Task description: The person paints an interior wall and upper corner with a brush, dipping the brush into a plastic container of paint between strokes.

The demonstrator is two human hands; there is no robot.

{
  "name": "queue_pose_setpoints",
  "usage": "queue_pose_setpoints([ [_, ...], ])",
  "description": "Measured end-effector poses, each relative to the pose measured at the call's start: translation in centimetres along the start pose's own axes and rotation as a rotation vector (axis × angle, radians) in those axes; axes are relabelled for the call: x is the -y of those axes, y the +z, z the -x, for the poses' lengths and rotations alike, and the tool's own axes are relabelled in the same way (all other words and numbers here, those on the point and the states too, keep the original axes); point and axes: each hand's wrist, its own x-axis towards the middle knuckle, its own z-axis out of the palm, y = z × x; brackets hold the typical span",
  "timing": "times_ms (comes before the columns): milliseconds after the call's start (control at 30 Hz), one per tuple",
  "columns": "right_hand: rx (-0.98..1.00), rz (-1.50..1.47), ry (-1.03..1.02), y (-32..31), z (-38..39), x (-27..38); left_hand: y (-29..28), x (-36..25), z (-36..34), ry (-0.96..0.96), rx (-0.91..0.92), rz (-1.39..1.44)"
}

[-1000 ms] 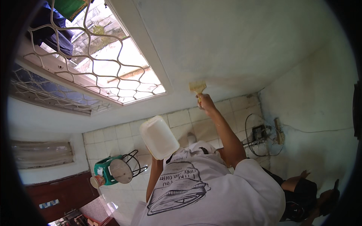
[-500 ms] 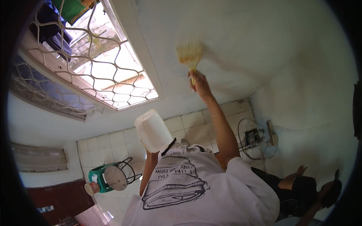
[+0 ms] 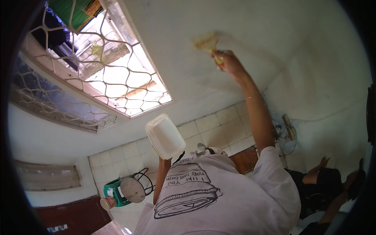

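Note:
My right hand point(image 3: 229, 64) is closed around the handle of a wide paintbrush point(image 3: 206, 42) with a yellow handle and pale bristles. The brush is raised to the pale wall point(image 3: 258, 27), its bristles blurred and pointing left; whether they touch the surface I cannot tell. Lower and to the left, my left hand point(image 3: 164, 161) holds up a white rectangular plastic container point(image 3: 167, 136) in front of my shirt. Most of that hand's fingers are hidden behind the container, whose inside looks white.
A window with a wavy metal grille point(image 3: 113, 74) is at upper left. Below are floor tiles point(image 3: 207, 123), a round-topped stool point(image 3: 132, 190), and a green plastic stool point(image 3: 117, 192) beside a paper cup point(image 3: 108, 203). Cables point(image 3: 290, 137) lie by the right wall; another person point(image 3: 325, 176) sits at lower right.
My right hand has moved up and right with the paintbrush, which has tilted so its bristles swing leftward. The view has shifted slightly; the container stays in my left hand.

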Motion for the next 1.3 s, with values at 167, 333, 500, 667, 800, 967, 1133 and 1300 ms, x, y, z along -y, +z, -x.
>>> queue_pose_setpoints([
  [167, -0.097, -0.072, -0.246, 3.9, 0.7, 4.8, -1.4, -3.1, 5.1, 0.014, -0.069, 0.043],
  [333, -0.212, -0.107, 0.015, 6.2, -1.5, -12.0, -1.8, -5.3, 8.8, -0.005, -0.125, 0.063],
  [500, -0.185, 0.408, 0.601, 12.9, 7.1, -26.0, -3.1, -7.1, 13.5, 0.019, -0.188, 0.119],
  [667, -0.041, 0.053, 0.472, 19.0, 20.5, -20.5, -3.3, -7.3, 16.0, 0.002, -0.239, 0.217],
  [800, -0.151, -0.031, 0.321, 24.7, 25.1, -12.9, -4.7, -8.1, 17.4, 0.004, -0.291, 0.248],
  [967, -0.164, -0.103, 0.160, 28.8, 25.8, -4.2, -5.2, -10.3, 18.8, 0.063, -0.242, 0.285],
  [1133, -0.062, -0.059, -0.105, 30.5, 26.0, 0.5, -2.5, -13.1, 21.2, 0.147, -0.178, 0.313],
  [1300, 0.090, -0.241, -0.155, 32.1, 28.3, 3.3, -3.1, -12.6, 23.9, 0.306, -0.318, 0.295],
])
